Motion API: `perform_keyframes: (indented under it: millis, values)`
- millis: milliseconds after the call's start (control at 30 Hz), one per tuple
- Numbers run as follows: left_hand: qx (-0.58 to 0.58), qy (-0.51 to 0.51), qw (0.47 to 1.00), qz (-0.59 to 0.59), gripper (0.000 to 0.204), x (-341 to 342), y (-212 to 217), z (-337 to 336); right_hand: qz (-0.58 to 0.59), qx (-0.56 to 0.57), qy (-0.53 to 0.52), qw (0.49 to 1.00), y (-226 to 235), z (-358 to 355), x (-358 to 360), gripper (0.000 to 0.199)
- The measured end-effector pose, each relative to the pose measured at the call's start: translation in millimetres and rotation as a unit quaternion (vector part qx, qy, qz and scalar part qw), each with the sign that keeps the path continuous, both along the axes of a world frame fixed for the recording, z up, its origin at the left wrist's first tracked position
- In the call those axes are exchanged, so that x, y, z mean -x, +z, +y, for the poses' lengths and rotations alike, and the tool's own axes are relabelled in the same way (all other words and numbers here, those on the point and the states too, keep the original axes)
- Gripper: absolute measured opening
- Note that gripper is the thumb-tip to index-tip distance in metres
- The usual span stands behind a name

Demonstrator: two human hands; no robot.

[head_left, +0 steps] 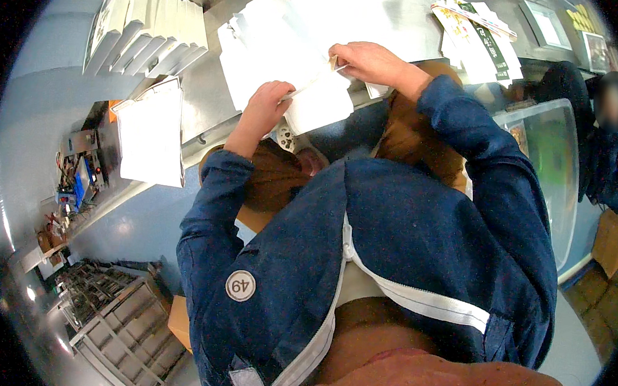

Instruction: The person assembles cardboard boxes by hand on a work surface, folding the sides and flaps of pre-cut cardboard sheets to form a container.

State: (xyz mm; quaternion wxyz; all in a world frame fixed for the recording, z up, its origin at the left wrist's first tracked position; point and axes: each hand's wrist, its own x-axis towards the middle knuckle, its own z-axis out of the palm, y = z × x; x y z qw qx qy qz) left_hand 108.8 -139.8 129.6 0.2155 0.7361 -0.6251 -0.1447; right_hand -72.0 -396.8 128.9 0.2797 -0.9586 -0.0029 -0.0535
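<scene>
Both hands are over the table's near edge, at a white paper sheet (321,103) that overhangs it toward my lap. My left hand (261,112) has its fingers closed on the sheet's left edge. At its upper right, my right hand (373,62) pinches a corner, where a small brownish patch shows by the fingertips. Glare washes out the whites, so I cannot tell whether it is one sheet or several. Beyond the hands lies a loose spread of white papers (261,41), some overlapping.
Thick white stacks (145,31) stand at the far left, and another paper pile (150,130) lies nearer. Printed leaflets (478,37) sit at the back right. A clear plastic bin (565,166) is by my right arm, with another person (608,155) beyond it.
</scene>
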Motion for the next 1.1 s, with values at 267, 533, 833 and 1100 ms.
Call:
perform_keyframes:
  millis: [267, 533, 833, 1100]
  values:
    - [-0.080, 0.125, 0.987, 0.058, 0.028, -4.3, 0.2, -2.5, -0.066, 0.125, 0.035, 0.989, -3.2, -13.4, -18.8, 0.020]
    - [0.036, 0.121, 0.979, 0.157, 0.040, -26.0, -33.7, 4.1, 0.035, -0.032, 0.018, 0.999, -3.5, -16.6, -32.0, 0.032]
    - [-0.020, 0.174, 0.928, 0.329, 0.038, -20.8, -10.0, -9.2, 0.071, -0.097, -0.031, 0.992, -6.8, -19.3, -39.6, 0.040]
    - [0.028, 0.238, 0.911, 0.334, 0.046, -9.8, -17.1, -21.4, 0.089, -0.162, -0.161, 0.970, -20.7, 10.2, -38.7, 0.037]
